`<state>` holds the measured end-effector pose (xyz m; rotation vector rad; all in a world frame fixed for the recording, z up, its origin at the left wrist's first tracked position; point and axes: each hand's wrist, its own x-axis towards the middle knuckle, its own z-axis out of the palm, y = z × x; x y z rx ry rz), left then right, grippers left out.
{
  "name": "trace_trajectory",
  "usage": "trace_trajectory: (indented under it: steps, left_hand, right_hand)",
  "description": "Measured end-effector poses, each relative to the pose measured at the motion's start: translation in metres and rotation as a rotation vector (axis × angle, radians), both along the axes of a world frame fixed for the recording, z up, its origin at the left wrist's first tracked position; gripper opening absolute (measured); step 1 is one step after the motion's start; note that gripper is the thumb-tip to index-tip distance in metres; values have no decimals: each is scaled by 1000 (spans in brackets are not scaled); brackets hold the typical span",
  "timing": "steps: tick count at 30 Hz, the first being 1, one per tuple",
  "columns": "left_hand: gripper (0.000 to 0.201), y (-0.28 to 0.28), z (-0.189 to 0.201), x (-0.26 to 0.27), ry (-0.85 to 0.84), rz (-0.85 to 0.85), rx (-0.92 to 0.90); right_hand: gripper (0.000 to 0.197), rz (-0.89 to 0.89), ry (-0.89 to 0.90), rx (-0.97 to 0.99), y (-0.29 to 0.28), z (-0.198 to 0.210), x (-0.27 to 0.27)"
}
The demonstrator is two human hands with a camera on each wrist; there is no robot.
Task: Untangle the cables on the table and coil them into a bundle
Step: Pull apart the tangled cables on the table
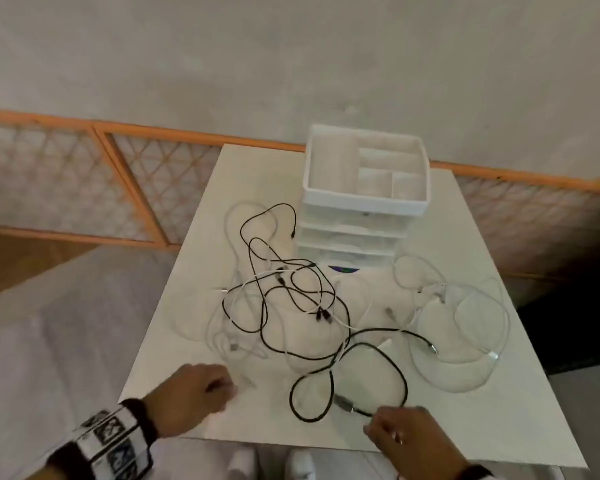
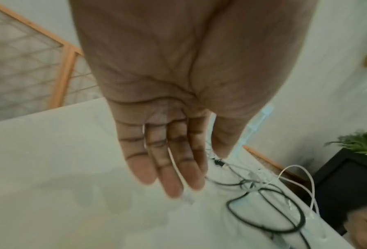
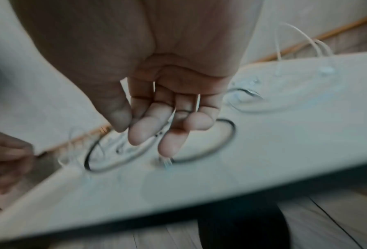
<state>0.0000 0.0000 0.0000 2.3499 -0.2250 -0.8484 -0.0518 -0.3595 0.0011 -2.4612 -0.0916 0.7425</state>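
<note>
A tangle of black cables [image 1: 291, 289] and white cables [image 1: 465, 323] spreads over the white table [image 1: 499, 410]. One black cable forms a loop [image 1: 347, 375] near the front edge, ending in a plug [image 1: 345, 405]. My left hand [image 1: 227, 384] hovers over the front left of the table with straight fingers [image 2: 172, 185] and holds nothing. A white connector [image 2: 188, 198] lies just beyond them. My right hand [image 1: 378, 427] hangs above the black loop [image 3: 199, 151], close to its plug. Its fingers [image 3: 169, 143] are loosely bent and hold nothing.
A white organiser [image 1: 364, 174] with stacked drawers stands at the back of the table. An orange-framed lattice panel [image 1: 118, 174] runs along the wall. Right of the table stand a black cabinet [image 2: 338, 185] and a green plant [image 2: 359, 144]. A grey surface [image 1: 49, 341] lies to the left.
</note>
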Motion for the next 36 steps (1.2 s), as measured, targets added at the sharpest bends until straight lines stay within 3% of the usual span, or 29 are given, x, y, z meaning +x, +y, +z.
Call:
trace_trajectory:
  steps: [4,7,9,12,14,17,21,25,28,31,32,34,36]
  left_hand:
    - [16,-48,-2,44,-157,90,-114]
    - [17,-90,-18,54,-109,54,-94]
    - [28,-112,-25,55,-76,39,-26]
    - [53,-138,-31,49,15,16,-36]
    - [57,-147,-33,46,16,12,-41]
    - [28,-150,-35,52,-76,7,7]
    - [27,-133,-26,71,-96,127,41]
    - [28,-98,2,98,-106,294,-104]
    - [40,-86,53,116,-252,360,-284]
    - [36,-81,124,126,-386,412,-591]
    - [34,-82,143,127,-437,367,-624]
    - [32,-89,165,125,-481,245,-615]
    - [29,-101,170,121,-489,138,-583]
  right_hand:
    - [10,-77,-213,47,19,9,50]
    - [42,-50,-211,-64,34,-7,69]
    - [46,-9,-157,-180,41,-15,77]
    - [23,-35,-156,-266,51,-21,88]
    - [14,-61,-185,-275,54,-19,95]
    - [6,-121,-318,-129,54,-1,106]
    - [7,-361,-577,167,48,53,126]
    - [9,-584,-736,438,28,107,137]
    - [14,-649,-671,375,13,107,138]
    - [13,-564,-496,123,4,99,136]
    - [31,-508,-490,57,6,101,134]
    - [67,-391,-629,115,22,113,130]
    - [66,-278,-758,265,45,133,129]
